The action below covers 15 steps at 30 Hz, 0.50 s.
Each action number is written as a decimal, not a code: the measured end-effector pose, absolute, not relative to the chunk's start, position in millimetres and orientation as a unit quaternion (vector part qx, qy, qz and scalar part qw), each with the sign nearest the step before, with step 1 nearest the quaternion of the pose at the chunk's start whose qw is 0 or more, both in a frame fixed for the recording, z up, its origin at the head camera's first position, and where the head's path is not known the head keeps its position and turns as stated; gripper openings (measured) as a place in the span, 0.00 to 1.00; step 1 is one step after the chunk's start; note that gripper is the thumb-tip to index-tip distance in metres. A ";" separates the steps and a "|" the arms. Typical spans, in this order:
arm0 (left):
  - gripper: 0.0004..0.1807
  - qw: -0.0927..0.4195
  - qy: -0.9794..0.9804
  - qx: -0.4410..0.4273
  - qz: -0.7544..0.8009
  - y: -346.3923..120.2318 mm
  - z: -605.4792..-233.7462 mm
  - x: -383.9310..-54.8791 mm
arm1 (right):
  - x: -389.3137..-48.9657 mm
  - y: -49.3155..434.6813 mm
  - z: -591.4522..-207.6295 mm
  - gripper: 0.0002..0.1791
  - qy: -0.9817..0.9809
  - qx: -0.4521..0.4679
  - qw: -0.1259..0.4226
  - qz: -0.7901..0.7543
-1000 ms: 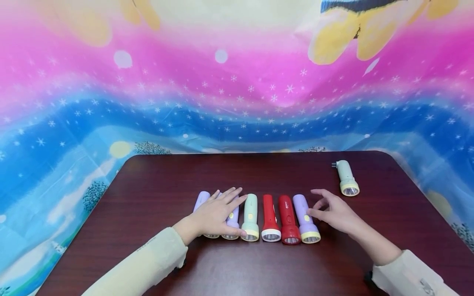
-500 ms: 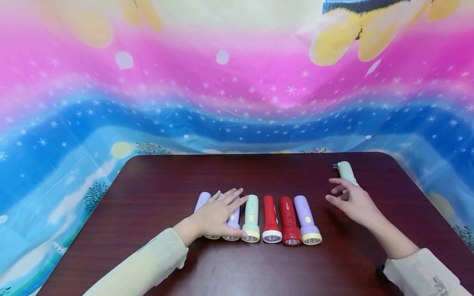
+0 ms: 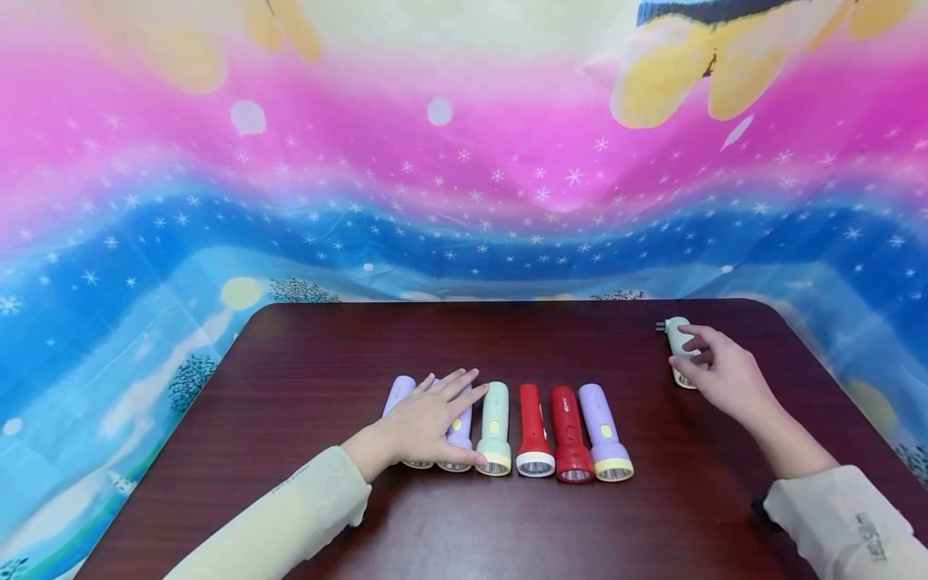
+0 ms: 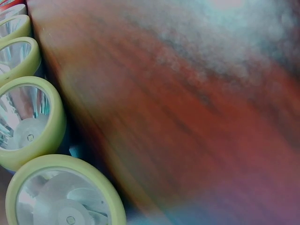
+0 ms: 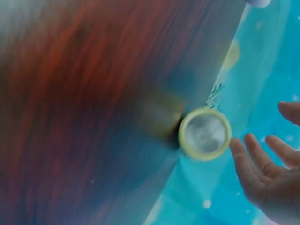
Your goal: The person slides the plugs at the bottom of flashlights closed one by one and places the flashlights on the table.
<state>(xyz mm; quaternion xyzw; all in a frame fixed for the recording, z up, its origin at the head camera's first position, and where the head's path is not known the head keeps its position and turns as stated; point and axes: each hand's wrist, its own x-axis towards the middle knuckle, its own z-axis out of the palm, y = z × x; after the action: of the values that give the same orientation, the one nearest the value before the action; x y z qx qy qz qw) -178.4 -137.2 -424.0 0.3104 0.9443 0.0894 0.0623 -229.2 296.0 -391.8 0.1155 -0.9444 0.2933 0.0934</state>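
Observation:
My left hand [image 3: 420, 415] lies spread, palm down, over two purple flashlights [image 3: 398, 395] at the row's left end. Its thumb reaches the yellow rim of a mint green flashlight [image 3: 495, 423]. Farther right in that row lie a red flashlight with a white rim [image 3: 532, 427], an all-red flashlight [image 3: 569, 427] and another purple flashlight [image 3: 599, 423]. At the back right, my right hand [image 3: 728, 374] is over a separate mint green flashlight [image 3: 677, 342] with plug prongs out. In the right wrist view the fingers look apart beside its lens [image 5: 205, 134]; contact is unclear.
The dark red-brown tabletop [image 3: 464, 532] has rounded far corners. A colourful printed cloth [image 3: 464, 177] hangs behind and beside it. Yellow-rimmed lenses [image 4: 33, 122] line the left edge of the left wrist view.
My right hand has moved right and away from me, from the row's rightmost purple flashlight to the separate mint green flashlight. The left hand has stayed in place.

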 end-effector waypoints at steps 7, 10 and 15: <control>0.55 0.065 0.945 0.310 0.085 -137.0 -423.5 -178.8 | -248.5 312.8 -397.7 0.26 -0.936 0.117 0.130 0.305; 0.54 0.066 0.944 0.310 0.088 -137.0 -423.5 -178.8 | -256.8 317.9 -401.0 0.27 -0.938 0.106 0.126 0.304; 0.54 0.067 0.944 0.311 0.089 -136.8 -423.3 -179.0 | -268.7 323.9 -405.2 0.28 -0.940 0.085 0.104 0.313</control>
<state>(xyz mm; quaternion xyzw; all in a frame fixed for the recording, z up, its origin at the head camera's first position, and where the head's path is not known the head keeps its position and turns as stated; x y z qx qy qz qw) -179.0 -136.8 -423.3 0.3107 0.9440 0.0891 0.0665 -268.7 323.9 -405.2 0.0847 -0.9403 0.3128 0.1038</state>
